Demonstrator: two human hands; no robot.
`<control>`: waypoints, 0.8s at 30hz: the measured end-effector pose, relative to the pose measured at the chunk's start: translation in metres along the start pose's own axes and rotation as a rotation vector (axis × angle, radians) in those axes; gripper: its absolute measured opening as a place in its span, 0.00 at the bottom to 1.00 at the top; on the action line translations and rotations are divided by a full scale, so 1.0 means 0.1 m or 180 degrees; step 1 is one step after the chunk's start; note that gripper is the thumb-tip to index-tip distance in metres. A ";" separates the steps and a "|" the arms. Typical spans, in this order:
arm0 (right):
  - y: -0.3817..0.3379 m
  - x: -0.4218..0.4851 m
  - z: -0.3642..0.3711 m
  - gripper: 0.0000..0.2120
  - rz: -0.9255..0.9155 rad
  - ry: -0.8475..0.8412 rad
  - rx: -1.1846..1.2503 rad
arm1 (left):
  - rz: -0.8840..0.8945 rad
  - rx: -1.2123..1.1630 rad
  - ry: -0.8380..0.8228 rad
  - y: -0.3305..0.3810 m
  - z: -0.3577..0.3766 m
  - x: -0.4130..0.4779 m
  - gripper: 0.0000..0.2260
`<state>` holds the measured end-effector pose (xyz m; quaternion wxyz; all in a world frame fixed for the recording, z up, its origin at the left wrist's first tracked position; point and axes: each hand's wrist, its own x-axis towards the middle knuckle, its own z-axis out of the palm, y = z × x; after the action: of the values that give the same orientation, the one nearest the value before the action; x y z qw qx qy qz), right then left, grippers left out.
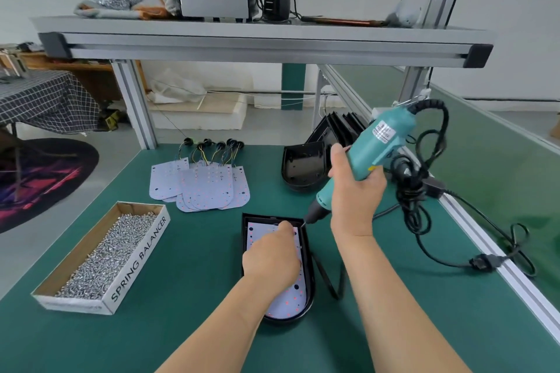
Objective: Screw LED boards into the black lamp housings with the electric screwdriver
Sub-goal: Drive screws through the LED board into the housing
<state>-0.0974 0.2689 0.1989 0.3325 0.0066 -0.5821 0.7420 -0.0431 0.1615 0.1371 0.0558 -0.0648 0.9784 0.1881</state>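
Observation:
A black lamp housing (309, 266) lies on the green mat in front of me with a white LED board (286, 301) seated inside it. My left hand (272, 254) rests on the board, fingers curled toward its far end; whether it pinches a screw is hidden. My right hand (356, 188) grips the teal electric screwdriver (374, 150), tilted, its bit tip at the board's far right corner. A cardboard box of screws (106, 251) sits at the left.
Several spare LED boards with wires (201, 185) are fanned out behind the housing. More black housings (306, 168) are stacked at the back right. The screwdriver's black cable (424, 200) loops over the mat's right edge. An aluminium shelf (260, 39) spans overhead.

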 end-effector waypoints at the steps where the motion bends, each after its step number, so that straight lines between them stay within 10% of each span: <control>1: -0.02 0.01 -0.02 0.08 -0.0026 -0.0035 -0.0049 | -0.0008 0.0000 0.0006 0.00 0.00 0.00 0.18; 24: -0.06 -0.18 -0.10 0.13 0.0118 0.0005 -0.0062 | 0.0102 -0.0800 0.0216 -0.06 -0.12 -0.17 0.13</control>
<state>-0.0767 0.2690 0.1935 0.3191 -0.0080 -0.5891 0.7423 -0.0267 0.1528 0.1485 0.0111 -0.0620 0.9494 0.3078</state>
